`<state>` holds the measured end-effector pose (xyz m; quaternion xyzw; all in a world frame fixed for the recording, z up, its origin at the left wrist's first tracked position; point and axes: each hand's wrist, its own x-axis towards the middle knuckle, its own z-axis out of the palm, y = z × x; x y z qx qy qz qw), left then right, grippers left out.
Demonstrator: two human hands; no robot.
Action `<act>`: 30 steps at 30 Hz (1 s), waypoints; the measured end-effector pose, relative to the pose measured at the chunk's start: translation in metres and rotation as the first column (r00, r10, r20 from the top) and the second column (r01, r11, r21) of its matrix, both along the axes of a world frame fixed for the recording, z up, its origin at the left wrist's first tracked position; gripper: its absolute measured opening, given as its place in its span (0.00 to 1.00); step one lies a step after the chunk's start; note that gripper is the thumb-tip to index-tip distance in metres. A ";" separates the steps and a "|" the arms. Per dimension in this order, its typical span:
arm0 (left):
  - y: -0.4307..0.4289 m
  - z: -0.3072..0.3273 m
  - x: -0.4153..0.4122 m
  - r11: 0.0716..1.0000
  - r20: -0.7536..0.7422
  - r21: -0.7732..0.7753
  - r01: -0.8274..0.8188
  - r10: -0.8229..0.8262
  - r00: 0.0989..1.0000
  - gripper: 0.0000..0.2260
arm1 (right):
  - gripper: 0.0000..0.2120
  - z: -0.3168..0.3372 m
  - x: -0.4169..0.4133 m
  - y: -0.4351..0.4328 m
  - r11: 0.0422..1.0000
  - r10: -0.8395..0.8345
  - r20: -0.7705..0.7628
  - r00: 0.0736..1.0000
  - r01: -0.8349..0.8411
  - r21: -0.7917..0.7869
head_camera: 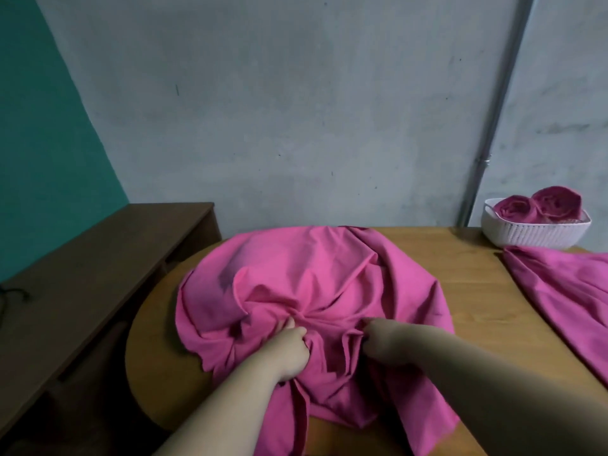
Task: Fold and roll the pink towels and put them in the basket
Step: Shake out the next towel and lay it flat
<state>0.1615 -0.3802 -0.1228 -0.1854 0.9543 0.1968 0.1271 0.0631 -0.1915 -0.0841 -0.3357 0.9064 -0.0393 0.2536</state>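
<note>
A large pink towel (306, 284) lies crumpled over the middle of the wooden table (477, 291), its near part hanging off the front edge. My left hand (289, 350) grips a bunch of its cloth near the middle, fingers curled into the folds. Just to the right, my right hand (381, 340) grips another bunch of the same towel. A second pink towel (566, 301) lies spread at the table's right side. At the back right stands a white basket (533, 233) holding two rolled pink towels (539, 207).
A dark brown bench or shelf (108, 258) runs along the left beside the table. A grey wall with a metal pipe (493, 126) stands behind the table. Bare wood shows between the two towels.
</note>
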 end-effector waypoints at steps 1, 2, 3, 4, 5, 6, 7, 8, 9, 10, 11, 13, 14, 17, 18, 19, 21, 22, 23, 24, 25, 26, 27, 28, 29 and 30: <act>-0.007 -0.003 -0.008 1.000 -0.009 -0.024 0.018 -0.018 1.000 0.20 | 0.22 -0.008 -0.009 -0.004 1.000 0.018 -0.024 1.000 -0.018 0.011; -0.014 -0.007 -0.018 0.999 -0.024 -0.044 0.032 -0.033 0.999 0.20 | 0.25 -0.014 -0.017 -0.009 0.999 0.022 -0.053 0.998 -0.020 0.038; -0.022 -0.010 -0.029 0.998 -0.034 -0.057 0.040 -0.042 0.999 0.20 | 0.26 -0.022 -0.028 -0.014 0.999 0.021 -0.081 0.997 -0.017 0.049; -0.029 -0.012 -0.042 0.996 -0.043 -0.075 0.048 -0.051 0.998 0.21 | 0.27 -0.027 -0.038 -0.019 0.999 0.008 -0.101 0.995 -0.004 0.037; -0.037 -0.014 -0.056 0.994 -0.056 -0.092 0.055 -0.060 0.997 0.21 | 0.27 -0.034 -0.051 -0.024 1.000 -0.013 -0.117 0.993 0.013 0.002; -0.045 -0.014 -0.072 0.992 -0.066 -0.105 0.065 -0.072 0.995 0.22 | 0.27 -0.039 -0.063 -0.028 0.999 -0.037 -0.132 0.991 0.033 -0.034; -0.052 -0.015 -0.089 0.992 -0.078 -0.107 0.070 -0.079 0.994 0.22 | 0.26 -0.044 -0.076 -0.033 0.996 -0.065 -0.154 0.986 0.055 -0.070; -0.060 -0.015 -0.108 0.991 -0.093 -0.107 0.077 -0.087 0.992 0.22 | 0.25 -0.048 -0.088 -0.037 0.992 -0.094 -0.178 0.979 0.077 -0.104; -0.067 -0.016 -0.127 0.990 -0.113 -0.112 0.088 -0.100 0.989 0.23 | 0.25 -0.053 -0.102 -0.042 0.987 -0.119 -0.204 0.972 0.093 -0.135; -0.074 -0.017 -0.148 0.987 -0.131 -0.122 0.107 -0.123 0.984 0.23 | 0.25 -0.056 -0.117 -0.048 0.982 -0.143 -0.221 0.965 0.111 -0.152; -0.083 -0.019 -0.168 0.982 -0.146 -0.134 0.129 -0.148 0.978 0.23 | 0.25 -0.061 -0.133 -0.053 0.978 -0.165 -0.234 0.958 0.127 -0.166; -0.100 -0.022 -0.210 0.971 -0.169 -0.160 0.180 -0.206 0.964 0.23 | 0.26 -0.067 -0.170 -0.063 0.967 -0.213 -0.255 0.943 0.166 -0.192; -0.108 -0.023 -0.232 0.963 -0.179 -0.171 0.208 -0.238 0.955 0.23 | 0.26 -0.069 -0.188 -0.068 0.962 -0.232 -0.265 0.936 0.181 -0.203; -0.126 -0.027 -0.287 0.949 -0.183 -0.167 0.268 -0.297 0.937 0.21 | 0.25 -0.072 -0.243 -0.079 0.949 -0.276 -0.271 0.922 0.216 -0.229; -0.130 -0.027 -0.301 0.949 -0.190 -0.157 0.273 -0.300 0.935 0.20 | 0.25 -0.071 -0.259 -0.081 0.947 -0.279 -0.265 0.923 0.219 -0.234; -0.132 -0.028 -0.309 0.956 -0.205 -0.123 0.266 -0.287 0.936 0.20 | 0.25 -0.071 -0.273 -0.080 0.948 -0.275 -0.260 0.926 0.216 -0.234; -0.132 -0.021 -0.311 0.980 -0.267 -0.004 0.201 -0.195 0.944 0.19 | 0.26 -0.065 -0.290 -0.070 0.936 -0.290 -0.256 0.922 0.218 -0.277; -0.131 -0.016 -0.304 0.988 -0.326 0.040 0.147 -0.126 0.937 0.17 | 0.26 -0.059 -0.291 -0.063 0.914 -0.319 -0.257 0.912 0.225 -0.338; -0.131 -0.011 -0.293 0.994 -0.394 0.057 0.096 -0.066 0.917 0.12 | 0.23 -0.052 -0.289 -0.054 0.884 -0.354 -0.262 0.898 0.230 -0.407; -0.130 -0.003 -0.277 0.997 -0.465 0.049 0.066 -0.036 0.884 0.08 | 0.18 -0.042 -0.281 -0.046 0.856 -0.387 -0.281 0.878 0.229 -0.463; -0.130 0.004 -0.261 0.999 -0.527 0.019 0.050 -0.033 0.849 0.08 | 0.13 -0.032 -0.272 -0.037 0.841 -0.401 -0.310 0.862 0.212 -0.498; -0.128 0.010 -0.241 0.999 -0.553 -0.005 0.045 -0.040 0.832 0.08 | 0.10 -0.022 -0.258 -0.029 0.837 -0.392 -0.342 0.854 0.176 -0.519; -0.123 0.017 -0.217 0.999 -0.562 -0.026 0.045 -0.052 0.825 0.08 | 0.07 -0.011 -0.240 -0.021 0.838 -0.369 -0.374 0.851 0.129 -0.531; -0.116 0.026 -0.190 0.998 -0.567 -0.052 0.041 -0.063 0.821 0.07 | 0.05 -0.001 -0.218 -0.013 0.838 -0.345 -0.404 0.847 0.084 -0.539; -0.109 0.033 -0.163 0.996 -0.577 -0.078 0.031 -0.070 0.813 0.06 | 0.04 0.010 -0.193 -0.004 0.838 -0.328 -0.424 0.844 0.054 -0.542; -0.100 0.040 -0.137 0.996 -0.593 -0.087 0.015 -0.064 0.803 0.05 | 0.04 0.019 -0.168 0.005 0.842 -0.321 -0.421 0.848 0.051 -0.538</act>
